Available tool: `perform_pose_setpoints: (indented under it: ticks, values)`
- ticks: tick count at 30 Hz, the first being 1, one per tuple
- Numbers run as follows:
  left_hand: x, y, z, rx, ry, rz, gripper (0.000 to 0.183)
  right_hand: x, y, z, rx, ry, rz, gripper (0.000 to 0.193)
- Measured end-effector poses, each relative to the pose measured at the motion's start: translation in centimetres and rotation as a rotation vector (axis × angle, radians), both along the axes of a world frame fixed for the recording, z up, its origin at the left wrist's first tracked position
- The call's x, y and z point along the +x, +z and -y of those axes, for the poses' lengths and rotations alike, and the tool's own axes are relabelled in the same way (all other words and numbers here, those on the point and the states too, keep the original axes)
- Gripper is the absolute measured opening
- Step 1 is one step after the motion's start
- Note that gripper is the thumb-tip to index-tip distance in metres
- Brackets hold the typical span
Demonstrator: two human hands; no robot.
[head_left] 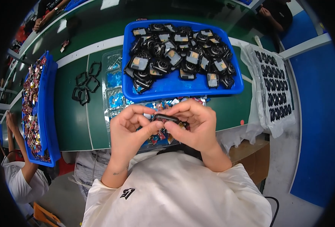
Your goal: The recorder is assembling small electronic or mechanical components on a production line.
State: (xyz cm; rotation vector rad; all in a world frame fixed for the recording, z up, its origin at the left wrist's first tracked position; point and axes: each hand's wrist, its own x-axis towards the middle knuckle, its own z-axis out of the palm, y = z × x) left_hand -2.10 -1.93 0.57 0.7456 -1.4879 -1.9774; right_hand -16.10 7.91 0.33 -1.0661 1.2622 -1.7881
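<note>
Between both hands, close in front of my chest, is a black smartwatch case (166, 118), seen nearly edge-on. My left hand (131, 123) pinches its left end between thumb and fingers. From the other side my right hand (195, 123) grips it the same way, thumb underneath and fingertips on top. Small colourful parts (161, 137) lie in a clear tray below, partly hidden by my hands. Just beyond stands a blue bin (182, 92) heaped with black watch cases (173, 57), many with a pale rectangular piece on top.
Several black frames (87, 84) lie on the green table (71, 121) to the left. A long blue bin (52, 125) of small colourful pieces stands farther left. At right, a white tray (275, 85) holds rows of black parts. Other people (27, 174) work at the left and far side.
</note>
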Motion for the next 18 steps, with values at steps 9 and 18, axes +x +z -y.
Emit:
perform_pose_setpoints:
  ticks: [9,18]
  values:
    - [0.3,-0.9,-0.6,-0.246,0.055,0.004,0.018,-5.1,3.6,1.6,0.088,-0.047,-0.630,0.016]
    - [1.3,-0.9,-1.2,-0.401,-0.041,0.140,0.013,-27.6,1.9,15.2,0.462,-0.725,-0.781,0.022]
